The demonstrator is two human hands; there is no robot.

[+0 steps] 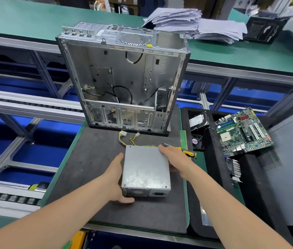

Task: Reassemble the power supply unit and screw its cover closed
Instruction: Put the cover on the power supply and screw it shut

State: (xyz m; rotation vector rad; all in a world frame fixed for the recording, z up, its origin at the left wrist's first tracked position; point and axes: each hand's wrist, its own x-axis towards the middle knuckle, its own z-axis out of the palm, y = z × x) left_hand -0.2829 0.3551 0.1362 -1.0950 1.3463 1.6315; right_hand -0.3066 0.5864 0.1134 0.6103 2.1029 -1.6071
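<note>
Head view: a grey power supply unit (146,169) sits on a dark mat (91,159), cover on, wires trailing from its far end. The left hand (117,178) and right hand (176,159) grasp its opposite sides. A yellow-handled screwdriver (187,152) lies just behind the right hand, in front of an open computer case (124,78)

The power supply unit (146,169) is dull speckled metal; the mat (91,159), matt black.

Power supply unit (146,166) is speckled grey, screwdriver (187,151) yellow and black.
</note>
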